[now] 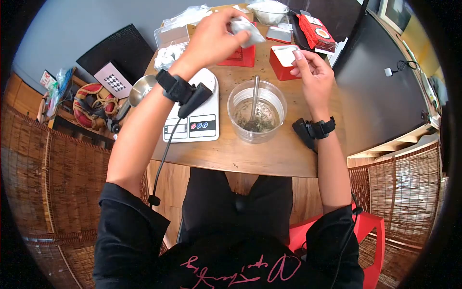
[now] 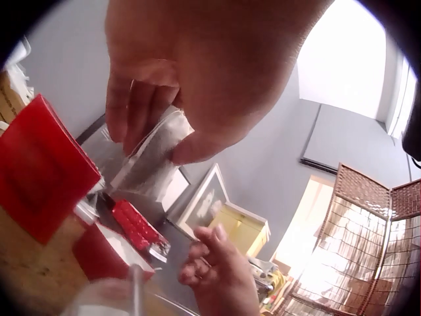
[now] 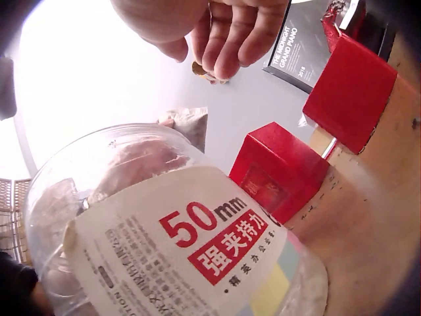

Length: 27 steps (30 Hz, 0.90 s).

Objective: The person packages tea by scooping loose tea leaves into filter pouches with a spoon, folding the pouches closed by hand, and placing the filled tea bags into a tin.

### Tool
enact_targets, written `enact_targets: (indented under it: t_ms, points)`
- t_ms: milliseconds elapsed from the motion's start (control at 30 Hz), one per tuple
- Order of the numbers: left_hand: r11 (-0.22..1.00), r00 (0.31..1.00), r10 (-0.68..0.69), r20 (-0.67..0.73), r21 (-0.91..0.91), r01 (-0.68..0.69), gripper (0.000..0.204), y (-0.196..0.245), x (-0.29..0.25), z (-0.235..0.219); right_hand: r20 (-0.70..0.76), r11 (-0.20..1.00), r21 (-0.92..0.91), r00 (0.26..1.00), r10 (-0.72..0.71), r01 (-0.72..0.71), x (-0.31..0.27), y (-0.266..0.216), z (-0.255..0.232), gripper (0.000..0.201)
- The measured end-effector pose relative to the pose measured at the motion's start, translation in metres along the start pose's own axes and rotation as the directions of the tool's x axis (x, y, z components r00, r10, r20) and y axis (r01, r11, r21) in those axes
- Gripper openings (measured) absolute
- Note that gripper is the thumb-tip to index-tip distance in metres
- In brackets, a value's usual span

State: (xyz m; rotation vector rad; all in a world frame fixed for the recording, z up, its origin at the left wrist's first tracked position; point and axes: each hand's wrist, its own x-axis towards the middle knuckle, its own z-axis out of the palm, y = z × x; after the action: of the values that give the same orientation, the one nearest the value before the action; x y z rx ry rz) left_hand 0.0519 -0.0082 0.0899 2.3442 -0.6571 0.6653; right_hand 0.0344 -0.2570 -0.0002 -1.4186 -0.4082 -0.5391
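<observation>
High over the far part of the table, my left hand pinches a small translucent tea bag with dark contents between thumb and fingers. In the left wrist view the bag hangs below the fingertips. My right hand is raised beside an open red box with white stuff inside, its fingers loosely bent. The right wrist view shows no object in those fingers. Between the forearms stands a clear plastic tub with dry dark leaf bits at its bottom. A metal spoon leans in it.
A white kitchen scale sits left of the tub, a metal bowl beyond it. Farther back are another red box, a clear box of white bags, a clear bowl and a red packet.
</observation>
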Motion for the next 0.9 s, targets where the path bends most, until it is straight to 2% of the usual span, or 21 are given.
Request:
enact_targets:
  t_ms: [33, 67, 133, 167, 267, 300, 333, 400, 433, 467, 567, 600, 633, 667, 700, 733, 800, 833, 900]
  points:
    - [0.996, 1.0, -0.022, -0.014, -0.088, 0.021, 0.037, -0.022, 0.008, 0.002, -0.001, 1.0, -0.001, 1.0, 0.0, 0.0, 0.001, 0.002, -0.001, 0.023]
    - [0.996, 1.0, -0.022, -0.014, -0.088, 0.02, 0.037, -0.029, 0.013, -0.002, -0.005, 1.0, -0.015, 1.0, 0.02, -0.02, 0.002, 0.004, -0.002, 0.024]
    - [0.999, 0.993, -0.052, -0.106, -0.006, 0.051, 0.037, -0.041, 0.019, -0.008, -0.01, 0.999, -0.031, 0.999, 0.039, -0.04, 0.003, 0.003, -0.004, 0.025]
    - [0.993, 0.993, -0.072, -0.094, 0.084, 0.08, 0.037, -0.047, 0.024, -0.011, -0.014, 0.997, -0.045, 0.998, 0.056, -0.056, 0.003, 0.003, -0.004, 0.025]
    - [0.991, 0.994, -0.073, -0.081, 0.102, 0.081, 0.039, -0.06, 0.033, -0.01, -0.011, 0.995, -0.058, 0.997, 0.082, -0.082, 0.003, 0.004, -0.005, 0.025]
    - [0.967, 0.996, -0.086, -0.018, 0.239, 0.088, 0.037, -0.063, 0.036, -0.009, 0.0, 0.995, -0.055, 0.997, 0.081, -0.081, 0.003, 0.005, -0.006, 0.025]
    - [0.968, 0.996, -0.09, -0.015, 0.234, 0.091, 0.037, -0.064, 0.036, -0.006, -0.001, 0.994, -0.06, 0.996, 0.087, -0.087, 0.003, 0.005, -0.006, 0.025]
    - [0.992, 0.997, -0.046, -0.058, 0.112, 0.053, 0.021, -0.067, 0.035, -0.002, 0.007, 0.993, -0.067, 0.995, 0.101, -0.1, 0.003, 0.004, -0.006, 0.025]
    - [0.991, 0.99, -0.128, -0.061, 0.013, 0.129, 0.026, -0.044, 0.031, -0.008, 0.014, 0.994, -0.058, 0.995, 0.095, -0.094, 0.003, 0.004, -0.007, 0.026]
    - [0.992, 0.99, -0.127, -0.053, 0.01, 0.128, 0.026, -0.034, 0.029, -0.011, 0.007, 0.993, -0.061, 0.995, 0.1, -0.099, 0.003, 0.005, -0.007, 0.026]
    - [0.956, 0.999, -0.023, -0.05, -0.292, 0.007, 0.025, -0.013, 0.022, -0.011, 0.078, 0.992, -0.063, 0.991, 0.113, -0.108, 0.002, 0.004, -0.007, 0.026]
    - [0.955, 0.999, -0.022, -0.042, -0.296, 0.009, 0.025, -0.005, 0.015, -0.005, 0.071, 0.991, -0.065, 0.99, 0.118, -0.114, 0.001, 0.002, -0.006, 0.026]
    - [0.843, 0.999, -0.034, 0.0, -0.537, 0.029, 0.022, 0.008, 0.006, 0.002, 0.171, 0.993, -0.031, 0.978, 0.12, -0.116, -0.001, -0.001, -0.004, 0.027]
    - [0.672, 0.999, -0.034, 0.041, -0.738, 0.053, 0.018, 0.017, 0.001, 0.006, 0.271, 0.993, 0.003, 0.956, 0.113, -0.119, -0.001, -0.004, -0.001, 0.029]
    - [0.8, 0.989, -0.075, 0.127, -0.584, 0.136, 0.036, 0.014, -0.004, 0.003, 0.336, 0.987, 0.07, 0.935, 0.115, -0.147, -0.003, -0.007, 0.002, 0.034]
    - [0.836, 0.995, -0.04, 0.096, -0.542, 0.086, 0.037, 0.03, -0.014, 0.004, 0.333, 0.987, 0.07, 0.936, 0.113, -0.144, -0.005, -0.009, 0.005, 0.034]
    - [0.789, 0.99, -0.036, 0.14, -0.604, 0.114, 0.041, 0.036, -0.027, 0.013, 0.394, 0.955, 0.194, 0.91, 0.132, -0.223, -0.01, -0.011, 0.007, 0.036]
    - [0.822, 0.983, -0.095, 0.155, -0.545, 0.166, 0.043, 0.041, -0.034, 0.016, 0.472, 0.959, 0.097, 0.86, 0.192, -0.268, -0.006, -0.011, 0.0, 0.035]
    - [0.77, 0.98, -0.132, 0.146, -0.608, 0.194, 0.044, 0.046, -0.042, 0.018, 0.482, 0.968, 0.103, 0.863, 0.154, -0.23, -0.006, -0.008, -0.001, 0.035]
